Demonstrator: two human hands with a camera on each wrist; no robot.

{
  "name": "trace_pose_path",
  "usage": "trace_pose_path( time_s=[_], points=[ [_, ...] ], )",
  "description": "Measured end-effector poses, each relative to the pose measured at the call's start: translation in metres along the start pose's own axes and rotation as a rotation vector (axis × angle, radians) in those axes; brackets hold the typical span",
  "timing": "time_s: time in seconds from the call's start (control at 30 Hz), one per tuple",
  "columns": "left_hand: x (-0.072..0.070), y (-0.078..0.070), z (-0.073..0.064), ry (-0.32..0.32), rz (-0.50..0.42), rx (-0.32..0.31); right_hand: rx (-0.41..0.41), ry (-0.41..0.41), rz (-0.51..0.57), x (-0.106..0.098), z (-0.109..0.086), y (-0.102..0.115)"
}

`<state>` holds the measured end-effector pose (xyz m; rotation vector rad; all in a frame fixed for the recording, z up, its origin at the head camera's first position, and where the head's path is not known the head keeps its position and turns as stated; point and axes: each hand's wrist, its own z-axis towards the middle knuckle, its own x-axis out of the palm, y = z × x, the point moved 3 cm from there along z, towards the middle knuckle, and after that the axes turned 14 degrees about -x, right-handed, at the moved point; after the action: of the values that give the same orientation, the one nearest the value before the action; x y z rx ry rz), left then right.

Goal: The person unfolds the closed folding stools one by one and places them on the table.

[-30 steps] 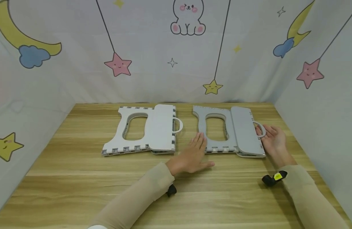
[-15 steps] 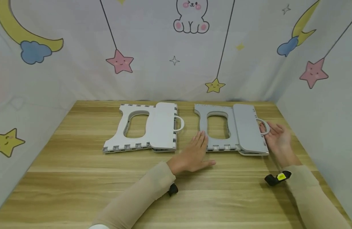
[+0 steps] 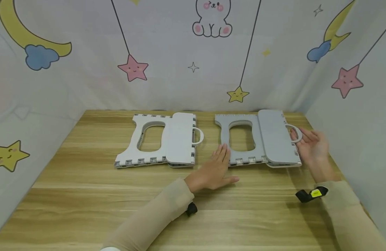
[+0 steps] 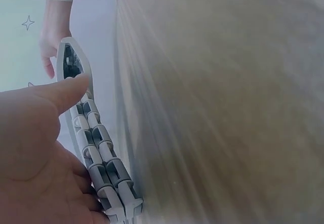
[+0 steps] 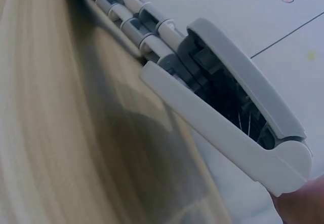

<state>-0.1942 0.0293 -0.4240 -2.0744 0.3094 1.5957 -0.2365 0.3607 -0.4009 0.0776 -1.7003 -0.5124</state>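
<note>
A grey folding step stool (image 3: 276, 139), folded flat, lies on the right side of the wooden table, its right end raised. My left hand (image 3: 211, 167) rests with straight fingers on the near corner of its left edge. In the left wrist view the left thumb (image 4: 68, 92) lies along the hinged side. My right hand (image 3: 313, 150), palm turned up, holds the loop handle (image 3: 298, 134) at the right end; a fingertip shows inside the loop. The right wrist view has the stool's hollow end (image 5: 223, 97) tilted above the table, most of that hand hidden.
A white folding step stool (image 3: 180, 139), also folded, lies to the left with its handle facing right. A white curtain (image 3: 168, 42) printed with stars and moons stands behind the table (image 3: 86, 202) and at both sides.
The grey stool's right end has risen a little as my right hand moved right and up with it. My left hand stays at the left edge. The head view has shifted slightly.
</note>
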Motion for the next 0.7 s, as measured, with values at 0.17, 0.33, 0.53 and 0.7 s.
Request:
trace_pose_path(
  time_s=[0.17, 0.33, 0.53, 0.7],
  points=[
    [-0.001, 0.000, 0.000, 0.006, -0.059, -0.008, 0.015, 0.014, 0.023, 0.016, 0.000, 0.002],
    [-0.002, 0.001, -0.002, 0.016, -0.147, -0.008, 0.036, 0.042, 0.097, 0.033, 0.000, 0.003],
    [-0.005, 0.001, -0.003, 0.031, -0.222, 0.009, 0.044, 0.085, 0.146, 0.054, -0.002, 0.004],
    [-0.004, 0.000, -0.004, 0.030, -0.255, 0.017, 0.009, 0.121, 0.075, 0.069, -0.005, 0.003]
  ],
)
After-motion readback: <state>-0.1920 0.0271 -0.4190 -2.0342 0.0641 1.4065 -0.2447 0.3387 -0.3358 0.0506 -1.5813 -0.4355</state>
